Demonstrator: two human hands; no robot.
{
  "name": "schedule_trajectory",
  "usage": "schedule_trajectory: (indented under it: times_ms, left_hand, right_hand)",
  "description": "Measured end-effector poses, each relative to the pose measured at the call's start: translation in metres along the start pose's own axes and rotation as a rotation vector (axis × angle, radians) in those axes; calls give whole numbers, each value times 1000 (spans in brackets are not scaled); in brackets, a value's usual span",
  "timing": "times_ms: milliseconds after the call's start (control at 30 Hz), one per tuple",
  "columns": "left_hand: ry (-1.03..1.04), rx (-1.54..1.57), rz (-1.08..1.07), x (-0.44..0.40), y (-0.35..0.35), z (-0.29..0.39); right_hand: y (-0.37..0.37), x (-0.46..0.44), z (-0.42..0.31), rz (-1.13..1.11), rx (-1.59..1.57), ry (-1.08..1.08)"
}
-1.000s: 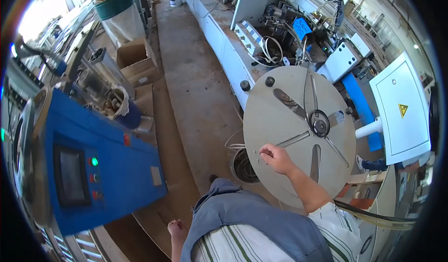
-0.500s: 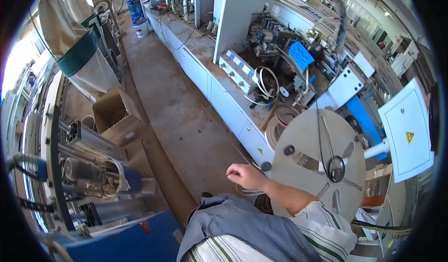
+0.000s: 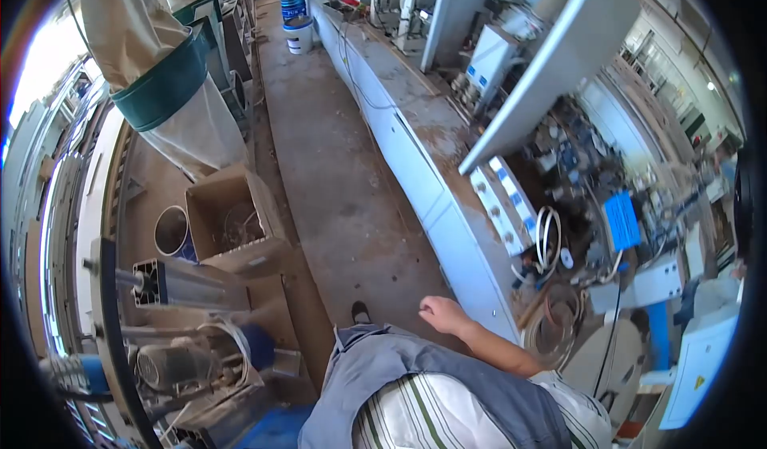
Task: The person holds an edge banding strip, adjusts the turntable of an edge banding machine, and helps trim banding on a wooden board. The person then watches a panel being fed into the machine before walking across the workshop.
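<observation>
My right hand [image 3: 445,315] is held over the aisle floor in front of my body, its fingers curled together, with nothing visible in them. It is nearest to the white side of the long machine base [image 3: 447,221]. The round grey disc [image 3: 611,361] is at the lower right, beyond my forearm, partly cut off by my sleeve. My left hand does not show. A grey apron and striped shirt cover my front, and one dark shoe [image 3: 361,313] shows beneath.
On the left stand an open cardboard box [image 3: 240,245], a round bin [image 3: 172,232], a motor [image 3: 172,365] and a dust bag with a green band [image 3: 164,85]. Ahead is a white bucket [image 3: 299,37]. A slanted panel [image 3: 551,65] rises on the right.
The view has moved forward along the aisle; the disc and the blue control cabinet have slid down and back. My left hand has left the view. My right hand has moved off the disc.
</observation>
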State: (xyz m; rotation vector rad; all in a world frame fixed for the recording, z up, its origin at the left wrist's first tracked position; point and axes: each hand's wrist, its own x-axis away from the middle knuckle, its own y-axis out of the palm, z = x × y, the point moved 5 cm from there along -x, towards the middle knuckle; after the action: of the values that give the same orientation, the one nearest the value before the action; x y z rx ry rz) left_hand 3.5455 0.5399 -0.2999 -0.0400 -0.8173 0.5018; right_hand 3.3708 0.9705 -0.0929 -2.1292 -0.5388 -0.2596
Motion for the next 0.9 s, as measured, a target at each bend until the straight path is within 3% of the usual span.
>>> schedule_trajectory:
  times_ms: [167, 200, 233, 267, 367, 467, 600, 667, 767, 900]
  left_hand:
    - [-159, 122, 76, -90, 57, 54]
    - [-189, 129, 95, -106, 61, 69]
    - [-212, 136, 115, -128, 68, 85]
    - [-212, 132, 121, -149, 75, 122]
    - [-102, 307, 84, -217, 110, 260]
    - [-79, 296, 41, -283, 128, 317]
    - [-139, 360, 116, -354, 136, 300]
    - [-255, 442, 178, -374, 141, 285]
    - [-441, 579, 258, -412, 162, 289]
    - [-428, 610, 275, -463, 180, 340]
  right_hand:
    - [-16, -87, 121, -26, 18, 319]
    - [-28, -97, 127, 52, 33, 377]
    - [-3, -116, 186, -76, 64, 501]
    - [26, -135, 242, -204, 95, 621]
    - [3, -183, 238, -90, -16, 723]
    - [-27, -289, 204, -87, -1, 574]
    - [-109, -470, 141, -64, 11, 350]
    - [-165, -604, 53, -65, 22, 251]
    - [-234, -740, -18, -70, 54, 106]
    - [-309, -926, -122, -7, -59, -18]
